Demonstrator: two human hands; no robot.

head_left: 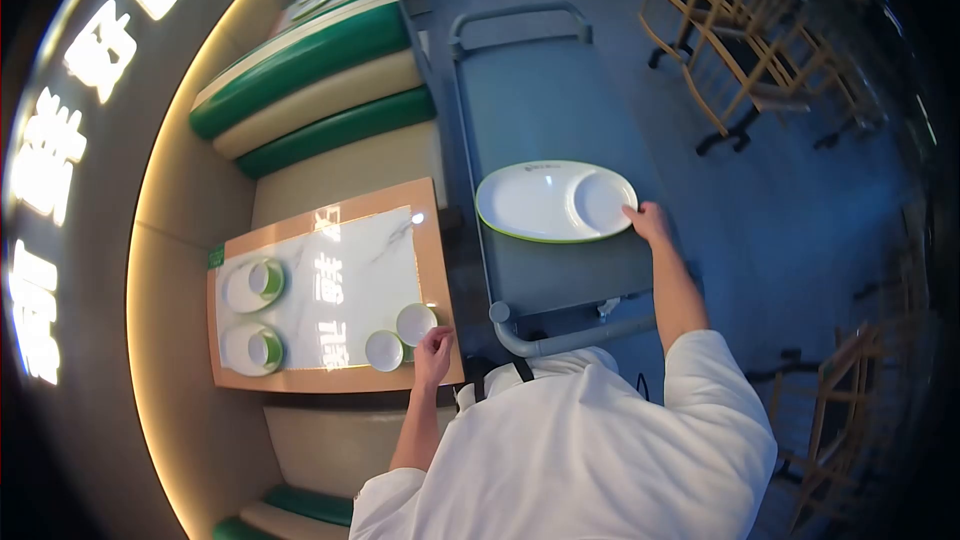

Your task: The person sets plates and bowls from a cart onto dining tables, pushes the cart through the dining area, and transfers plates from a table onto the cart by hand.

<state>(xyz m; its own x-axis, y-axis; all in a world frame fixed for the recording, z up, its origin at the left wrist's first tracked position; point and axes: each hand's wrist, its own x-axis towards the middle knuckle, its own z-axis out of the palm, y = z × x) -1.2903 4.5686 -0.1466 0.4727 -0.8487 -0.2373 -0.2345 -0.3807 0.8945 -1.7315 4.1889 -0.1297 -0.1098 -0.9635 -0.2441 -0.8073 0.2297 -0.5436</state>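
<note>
My right hand (649, 221) grips the right end of a white oval plate (525, 202) with a green rim and a round section, thumb on top. The plate is over the grey cart (540, 90); whether it touches the cart top I cannot tell. At the near right corner of the marble-topped table (375, 230), my left hand (433, 352) is closed at the edge of a white bowl (415, 324). A second bowl (384, 350) with a green outside stands beside it.
Two oval plates (237, 286) with green-and-white bowls (266, 280) are on the table's left side. A green and cream bench (320, 70) stands beyond. The cart's handle (560, 343) is close to my body. Wooden chairs (745, 50) stand at the right.
</note>
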